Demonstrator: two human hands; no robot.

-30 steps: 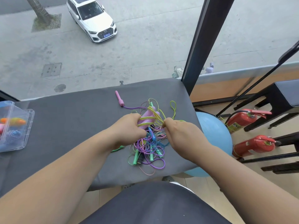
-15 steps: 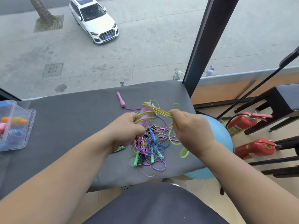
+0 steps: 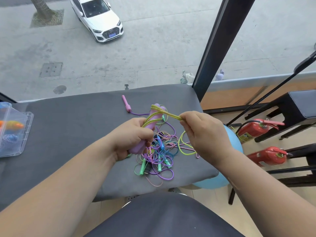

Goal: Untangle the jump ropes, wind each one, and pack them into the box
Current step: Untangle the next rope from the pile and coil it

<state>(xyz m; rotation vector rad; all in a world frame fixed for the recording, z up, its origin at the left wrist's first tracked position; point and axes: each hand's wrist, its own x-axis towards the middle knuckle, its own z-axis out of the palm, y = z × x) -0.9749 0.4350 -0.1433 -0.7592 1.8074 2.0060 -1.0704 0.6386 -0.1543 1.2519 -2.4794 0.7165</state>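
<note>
My left hand (image 3: 131,137) grips a pair of purple handles (image 3: 153,119) held upright, with yellow-green cord (image 3: 168,115) looped over them. My right hand (image 3: 205,132) pinches that yellow-green cord taut to the right of the handles; slack of it hangs below my right hand. Under both hands a tangle of purple, blue, green and pink ropes (image 3: 158,156) lies on the grey cloth table (image 3: 71,127). A lone pink handle (image 3: 126,103) lies further back. The clear plastic box (image 3: 14,129) sits at the table's left edge with wound ropes inside.
A black window post (image 3: 220,43) rises behind the table's right corner. A blue ball (image 3: 234,142) sits under the table's right edge. Two red fire extinguishers (image 3: 256,129) and black stools (image 3: 294,108) stand on the floor to the right.
My right hand has drawn the yellow-green cord up and to the right, away from the handles. My left hand has tilted the purple handles more upright.
</note>
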